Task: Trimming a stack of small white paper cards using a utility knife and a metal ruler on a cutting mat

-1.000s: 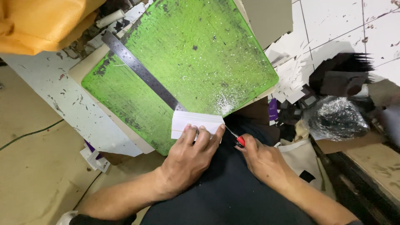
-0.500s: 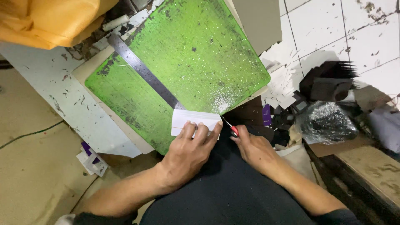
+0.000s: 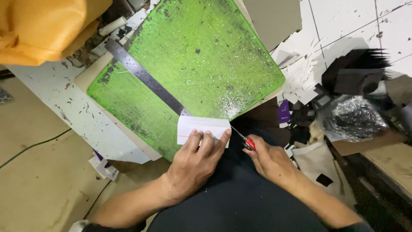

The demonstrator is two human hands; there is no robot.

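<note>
A green cutting mat (image 3: 189,60) lies tilted on a white, scuffed board. A long steel ruler (image 3: 146,77) runs diagonally across it. At the mat's near edge sits a small stack of white card pieces (image 3: 199,126). My left hand (image 3: 195,161) presses flat on that stack, fingers spread over its near side. My right hand (image 3: 270,161) grips a red-handled craft knife (image 3: 244,140), its blade tip touching the right end of the white stack.
An orange cloth bundle (image 3: 40,28) sits at the top left. White paper offcuts (image 3: 300,73), black scraps (image 3: 356,75) and a crumpled clear plastic bag (image 3: 349,118) cover the floor at the right. A brown board (image 3: 386,159) lies at the lower right.
The view has shifted slightly. Both hands stay at the white stack, the knife tip still at its right end.
</note>
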